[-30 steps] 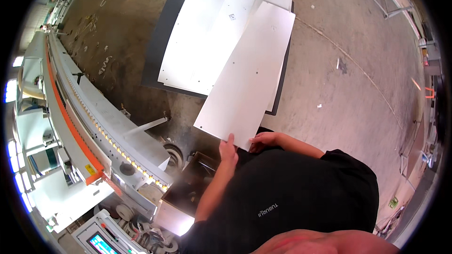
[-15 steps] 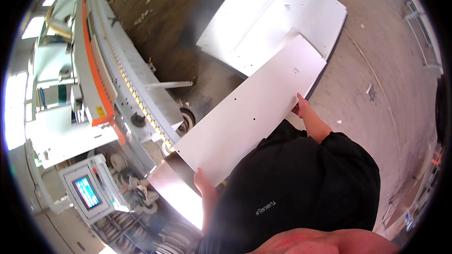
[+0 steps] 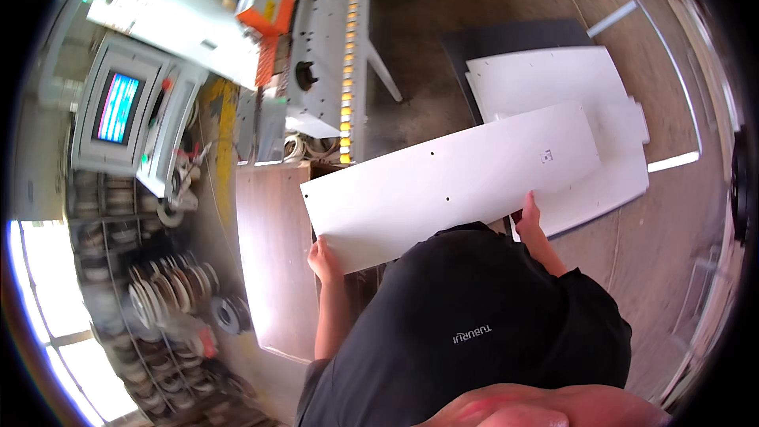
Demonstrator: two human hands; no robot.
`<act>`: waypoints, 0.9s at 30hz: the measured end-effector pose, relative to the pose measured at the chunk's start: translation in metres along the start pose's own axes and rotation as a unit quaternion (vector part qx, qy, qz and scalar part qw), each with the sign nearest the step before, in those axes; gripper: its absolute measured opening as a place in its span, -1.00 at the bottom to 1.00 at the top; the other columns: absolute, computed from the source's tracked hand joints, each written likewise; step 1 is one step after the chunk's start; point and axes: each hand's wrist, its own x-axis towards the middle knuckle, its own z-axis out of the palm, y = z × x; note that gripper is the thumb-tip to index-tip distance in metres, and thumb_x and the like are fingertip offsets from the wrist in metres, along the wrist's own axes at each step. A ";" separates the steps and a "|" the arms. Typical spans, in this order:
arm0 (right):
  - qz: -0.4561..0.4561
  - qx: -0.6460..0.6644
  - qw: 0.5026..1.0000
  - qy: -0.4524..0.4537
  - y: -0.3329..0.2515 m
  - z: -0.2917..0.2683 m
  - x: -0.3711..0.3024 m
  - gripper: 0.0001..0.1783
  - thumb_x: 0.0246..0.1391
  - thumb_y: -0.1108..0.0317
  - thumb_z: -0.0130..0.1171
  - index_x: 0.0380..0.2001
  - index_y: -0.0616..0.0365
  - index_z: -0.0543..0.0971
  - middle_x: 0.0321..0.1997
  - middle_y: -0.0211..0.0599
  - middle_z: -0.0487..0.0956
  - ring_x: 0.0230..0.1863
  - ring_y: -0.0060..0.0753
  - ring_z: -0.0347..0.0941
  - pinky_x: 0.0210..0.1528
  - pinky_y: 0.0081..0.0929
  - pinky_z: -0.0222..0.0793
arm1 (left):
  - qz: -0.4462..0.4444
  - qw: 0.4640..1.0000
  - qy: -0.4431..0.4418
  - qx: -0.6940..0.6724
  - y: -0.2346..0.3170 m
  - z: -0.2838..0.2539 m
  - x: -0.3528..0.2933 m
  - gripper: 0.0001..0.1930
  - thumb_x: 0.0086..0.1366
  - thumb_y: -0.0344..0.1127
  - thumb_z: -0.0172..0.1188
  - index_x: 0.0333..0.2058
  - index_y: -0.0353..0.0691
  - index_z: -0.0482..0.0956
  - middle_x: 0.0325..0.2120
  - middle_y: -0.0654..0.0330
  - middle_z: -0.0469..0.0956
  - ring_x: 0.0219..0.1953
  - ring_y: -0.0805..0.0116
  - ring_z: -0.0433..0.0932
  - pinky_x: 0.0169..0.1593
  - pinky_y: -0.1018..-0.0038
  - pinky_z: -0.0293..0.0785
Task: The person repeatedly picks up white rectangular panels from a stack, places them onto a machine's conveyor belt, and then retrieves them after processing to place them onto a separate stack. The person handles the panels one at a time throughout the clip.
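Note:
A long white panel (image 3: 395,198) with a few small dark holes and a small printed label stretches across in front of me. My left hand (image 3: 324,259) grips its near left corner, thumb on top and the other fingers underneath. Along the near edge toward the right end, my right hand (image 3: 531,221) holds the panel too, its fingers partly hidden below. The panel's right end overlaps a stack of white panels (image 3: 545,75) from my viewpoint; whether they touch I cannot tell.
A long machine with a row of yellow rollers (image 3: 348,71) and an orange edge stands ahead left. Beside it is a control screen (image 3: 118,107). A wood-grain surface (image 3: 273,261) lies left of me, and racks of edging rolls (image 3: 170,289) stand beyond. A white frame (image 3: 674,161) is at right.
My view has turned left, so the machine and screen sit higher and the wood-grain surface shows more fully. Both hands keep hold of the panel, which now lies more level across the view.

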 end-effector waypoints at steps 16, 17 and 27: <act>-0.003 -0.426 0.860 -0.279 0.099 0.375 -0.094 -0.60 0.31 -0.10 0.19 -0.09 -0.02 0.57 -0.27 -0.49 0.62 -0.30 -0.54 0.54 -0.35 -0.53 0.41 | -0.068 0.970 0.232 0.004 -0.192 -0.215 0.009 -0.72 0.33 -0.29 0.12 -0.41 -0.43 0.62 -0.45 0.14 0.60 -0.41 0.30 0.53 -0.29 0.32 0.45; -0.007 -0.446 0.848 -0.286 0.113 0.396 -0.113 -0.61 0.32 -0.09 0.19 -0.12 0.00 0.58 -0.29 -0.48 0.61 -0.33 -0.54 0.54 -0.39 -0.55 0.42 | -0.071 0.965 0.248 0.051 -0.213 -0.230 0.002 -0.71 0.33 -0.29 0.11 -0.39 -0.44 0.63 -0.43 0.12 0.61 -0.39 0.29 0.54 -0.28 0.31 0.45; -0.004 -0.583 0.672 -0.457 0.192 0.510 -0.125 -0.65 0.38 0.05 0.14 -0.16 0.16 0.59 -0.18 -0.30 0.69 -0.17 -0.42 0.70 -0.31 -0.54 0.56 | -0.190 0.920 0.288 0.184 -0.132 -0.246 -0.042 -0.66 0.37 -0.18 0.15 -0.21 -0.42 0.68 -0.33 -0.11 0.70 -0.29 0.08 0.65 -0.14 0.19 0.49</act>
